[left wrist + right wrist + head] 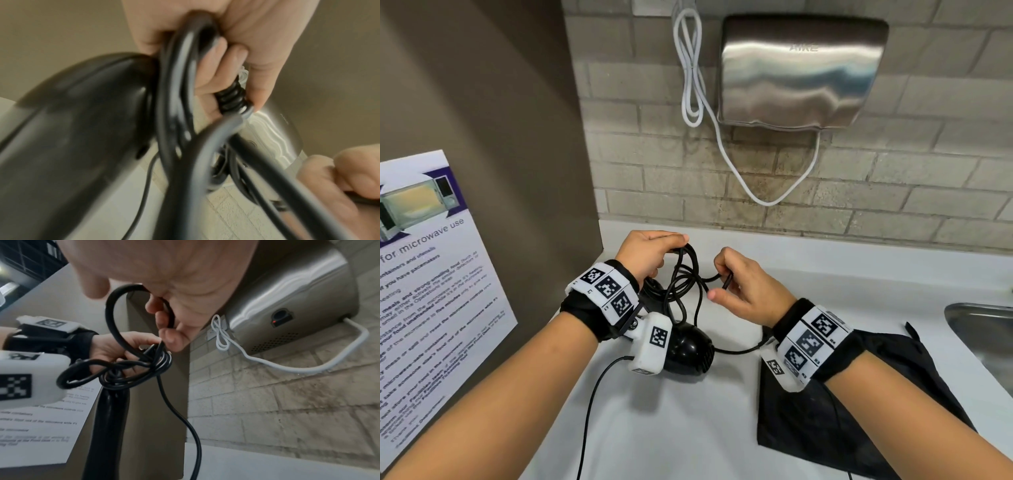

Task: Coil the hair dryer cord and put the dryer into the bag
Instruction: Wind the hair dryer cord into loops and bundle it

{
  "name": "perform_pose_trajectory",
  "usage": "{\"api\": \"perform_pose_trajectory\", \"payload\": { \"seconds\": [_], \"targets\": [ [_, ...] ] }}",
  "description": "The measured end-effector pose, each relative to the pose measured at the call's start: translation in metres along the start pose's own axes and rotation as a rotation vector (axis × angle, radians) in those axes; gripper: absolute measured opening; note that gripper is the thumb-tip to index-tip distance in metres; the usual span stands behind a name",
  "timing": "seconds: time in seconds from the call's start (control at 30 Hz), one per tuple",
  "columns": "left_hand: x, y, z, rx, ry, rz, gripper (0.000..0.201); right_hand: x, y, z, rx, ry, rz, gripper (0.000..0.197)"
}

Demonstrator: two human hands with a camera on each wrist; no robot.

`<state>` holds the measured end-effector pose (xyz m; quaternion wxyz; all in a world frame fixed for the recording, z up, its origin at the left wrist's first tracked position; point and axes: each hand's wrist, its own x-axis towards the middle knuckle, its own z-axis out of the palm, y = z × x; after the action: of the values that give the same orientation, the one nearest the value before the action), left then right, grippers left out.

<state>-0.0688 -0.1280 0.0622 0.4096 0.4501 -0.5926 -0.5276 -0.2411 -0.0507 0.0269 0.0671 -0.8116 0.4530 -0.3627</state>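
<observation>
A black hair dryer (690, 353) hangs just above the white counter (688, 428), partly hidden by my left wrist. My left hand (650, 255) grips its handle end together with several loops of the black cord (683, 274). In the left wrist view my curled fingers (216, 78) hold the loops against the ribbed strain relief (232, 99). My right hand (736, 284) pinches a stretch of cord (115, 318) right of the loops, bending it toward them. A black cloth bag (842, 411) lies flat on the counter under my right forearm.
A steel hand dryer (801, 72) with a white cable (726, 144) hangs on the tiled wall. A sink (983, 329) sits at the right edge. A microwave notice (431, 291) covers the brown side panel on the left. A thin black lead (592, 411) trails off the counter's front.
</observation>
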Motion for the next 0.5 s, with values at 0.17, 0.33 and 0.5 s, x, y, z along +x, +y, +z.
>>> {"api": "perform_pose_trajectory", "payload": {
  "seconds": [0.17, 0.33, 0.5],
  "targets": [
    [-0.002, 0.001, 0.003, 0.012, -0.064, 0.004, 0.007, 0.005, 0.004, 0.013, 0.039, 0.215, 0.101, 0.027],
    [-0.010, 0.002, 0.010, 0.010, -0.145, 0.009, 0.014, 0.011, 0.005, 0.023, 0.204, 0.215, 0.280, 0.023],
    [-0.012, 0.004, 0.015, 0.007, -0.143, 0.014, 0.007, 0.009, 0.004, 0.036, 0.142, 0.291, 0.316, 0.024]
  ]
}}
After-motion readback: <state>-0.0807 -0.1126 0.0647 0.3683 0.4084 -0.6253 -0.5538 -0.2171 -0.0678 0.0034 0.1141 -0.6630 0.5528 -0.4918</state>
